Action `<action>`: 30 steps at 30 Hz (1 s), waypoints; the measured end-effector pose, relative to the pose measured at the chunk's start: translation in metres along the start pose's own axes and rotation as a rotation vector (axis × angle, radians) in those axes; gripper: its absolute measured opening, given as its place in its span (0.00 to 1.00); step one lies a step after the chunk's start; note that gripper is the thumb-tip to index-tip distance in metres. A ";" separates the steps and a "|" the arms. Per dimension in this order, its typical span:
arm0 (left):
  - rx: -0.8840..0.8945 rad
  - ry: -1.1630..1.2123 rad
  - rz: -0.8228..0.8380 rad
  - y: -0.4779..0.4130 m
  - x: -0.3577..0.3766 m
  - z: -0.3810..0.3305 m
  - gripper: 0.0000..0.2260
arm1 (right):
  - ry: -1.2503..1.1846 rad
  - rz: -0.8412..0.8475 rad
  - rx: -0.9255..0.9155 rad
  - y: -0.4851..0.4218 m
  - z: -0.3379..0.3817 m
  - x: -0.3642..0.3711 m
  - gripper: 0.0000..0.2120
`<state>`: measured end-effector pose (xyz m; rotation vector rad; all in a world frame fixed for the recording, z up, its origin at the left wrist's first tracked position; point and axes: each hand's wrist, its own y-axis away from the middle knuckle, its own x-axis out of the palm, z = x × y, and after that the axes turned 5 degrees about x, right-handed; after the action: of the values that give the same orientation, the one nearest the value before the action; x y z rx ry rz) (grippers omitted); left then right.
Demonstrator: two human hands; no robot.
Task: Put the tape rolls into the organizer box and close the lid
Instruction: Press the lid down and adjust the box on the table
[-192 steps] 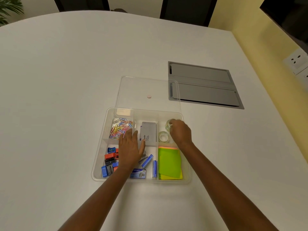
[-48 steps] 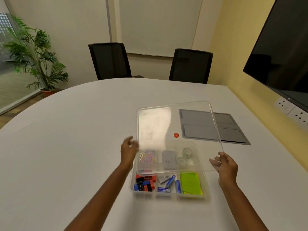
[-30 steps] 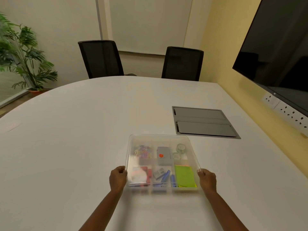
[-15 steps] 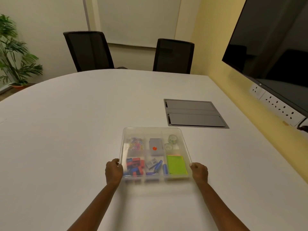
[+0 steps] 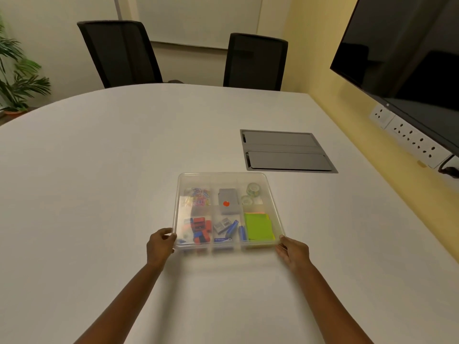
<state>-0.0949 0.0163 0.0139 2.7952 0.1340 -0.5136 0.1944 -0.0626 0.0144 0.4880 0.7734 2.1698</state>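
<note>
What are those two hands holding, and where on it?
The clear organizer box, lid on: the left hand grips its near left corner, the right hand its near right corner. The box rests on the table.

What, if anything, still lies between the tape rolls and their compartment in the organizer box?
Nothing visible. Both tape rolls already sit in the far right compartment of the organizer box, with the clear lid lying over it. The left hand and right hand are at its near corners.
</note>
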 end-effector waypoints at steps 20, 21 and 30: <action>0.731 -0.956 0.160 0.033 0.004 0.041 0.40 | 1.573 -0.108 -0.888 0.015 -0.061 -0.005 0.25; 0.735 -0.924 0.176 0.032 0.004 0.046 0.40 | 1.583 -0.104 -0.894 0.016 -0.066 -0.005 0.26; 0.758 -0.794 0.207 0.027 0.007 0.062 0.45 | 1.592 -0.199 -0.994 0.033 -0.071 0.005 0.40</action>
<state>-0.1051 -0.0275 -0.0368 2.9218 -0.6300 -1.8640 0.1338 -0.1018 -0.0159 -1.8688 0.2644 2.0626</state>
